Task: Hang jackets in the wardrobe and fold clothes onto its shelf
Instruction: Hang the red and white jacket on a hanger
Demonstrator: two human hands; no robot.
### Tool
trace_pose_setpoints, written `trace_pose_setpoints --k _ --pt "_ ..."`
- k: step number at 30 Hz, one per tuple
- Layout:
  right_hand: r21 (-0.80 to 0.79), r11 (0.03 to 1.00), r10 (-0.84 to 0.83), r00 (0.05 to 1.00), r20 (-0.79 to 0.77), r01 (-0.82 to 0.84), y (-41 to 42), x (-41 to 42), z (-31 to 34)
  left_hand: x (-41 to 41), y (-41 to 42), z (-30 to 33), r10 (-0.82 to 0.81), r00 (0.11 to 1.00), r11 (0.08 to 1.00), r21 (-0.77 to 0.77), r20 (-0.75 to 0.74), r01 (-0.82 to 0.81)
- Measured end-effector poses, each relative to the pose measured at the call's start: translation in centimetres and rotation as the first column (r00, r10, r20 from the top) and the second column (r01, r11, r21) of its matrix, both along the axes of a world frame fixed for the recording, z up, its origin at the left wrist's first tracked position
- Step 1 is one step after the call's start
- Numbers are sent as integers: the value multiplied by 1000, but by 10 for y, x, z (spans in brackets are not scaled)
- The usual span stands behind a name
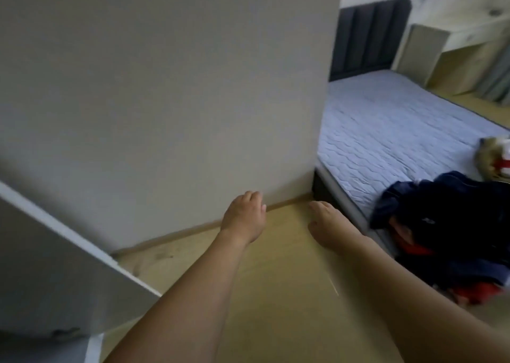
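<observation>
Nearest, two bare forearms reach forward over the wooden floor. The left hand and the right hand both hang empty, fingers loosely drooping. Taking the bed as landmark: a heap of dark clothes with red patches lies on its near corner, spilling over the edge. The white wardrobe panel stands left of it, the dark headboard at its far end.

A grey wall meets light wood floor beside a quilted bed.
</observation>
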State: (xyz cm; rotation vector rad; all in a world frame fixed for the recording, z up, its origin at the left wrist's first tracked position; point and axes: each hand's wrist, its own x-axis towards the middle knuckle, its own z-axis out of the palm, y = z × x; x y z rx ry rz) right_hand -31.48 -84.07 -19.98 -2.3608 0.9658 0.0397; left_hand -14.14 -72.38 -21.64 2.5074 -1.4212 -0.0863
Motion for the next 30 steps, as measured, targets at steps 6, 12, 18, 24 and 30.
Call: trace_pose_setpoints --k 6,12,18,24,30 --pt "33 965 -261 965 -4 261 -115 -141 -13 -126 -157 -13 -257 966 964 63 -5 257" --pt "64 925 -374 927 -19 374 -239 -250 -37 -218 -299 -50 -369 928 917 145 -49 372" --pt "89 871 -479 875 -66 483 -375 -361 -34 -323 -468 -60 -450 882 872 143 -142 468" --pt "80 750 -655 754 -42 656 -496 -511 -36 -490 -622 -38 -586 782 791 58 -213 609" --pt "101 672 -733 678 -48 734 -608 -664 -71 -629 -749 -58 -610 762 759 116 -219 641"
